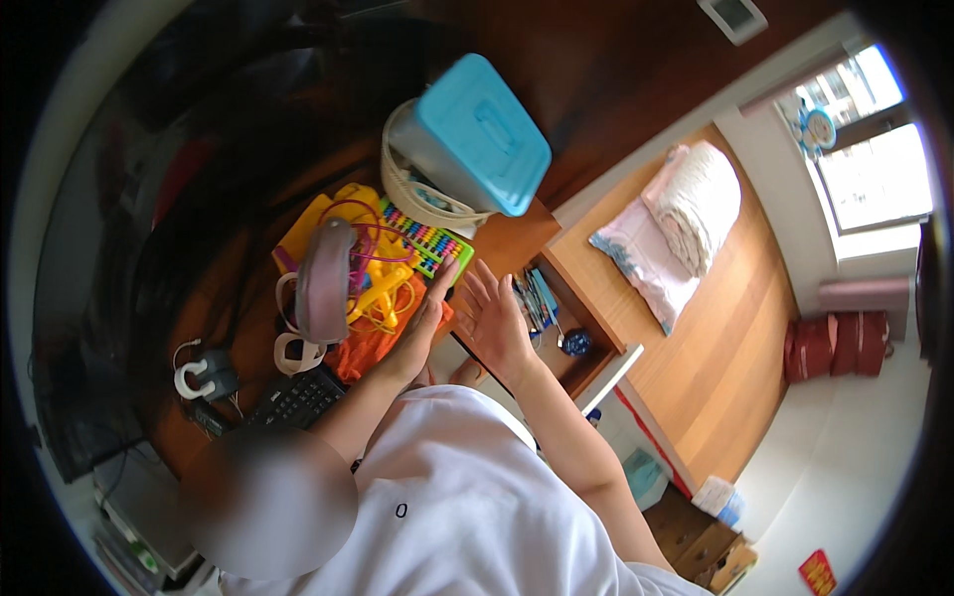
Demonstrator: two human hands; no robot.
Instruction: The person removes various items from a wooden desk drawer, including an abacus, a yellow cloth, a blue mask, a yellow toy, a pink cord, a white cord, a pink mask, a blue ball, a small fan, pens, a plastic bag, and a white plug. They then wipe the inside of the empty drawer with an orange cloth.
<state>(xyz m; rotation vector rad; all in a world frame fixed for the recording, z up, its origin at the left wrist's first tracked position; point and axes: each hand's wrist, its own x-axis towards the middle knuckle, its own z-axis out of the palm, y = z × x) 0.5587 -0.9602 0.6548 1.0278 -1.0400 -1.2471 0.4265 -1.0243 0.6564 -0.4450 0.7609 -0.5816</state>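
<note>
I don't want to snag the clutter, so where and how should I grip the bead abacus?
Probably pinch the bead abacus by its green right end, coming from the right, the side of the open drawer: that end faces away from the yellow items crowding its left, and the woven basket stands at its far side.

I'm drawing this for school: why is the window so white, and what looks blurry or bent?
In the head view, the dark-framed glass window is washed out, probably by daylight; there too, a round grey smudge at lower left is too blurred to make out, and the edge of the light-brown wooden platform bows, fisheye-style.
</note>
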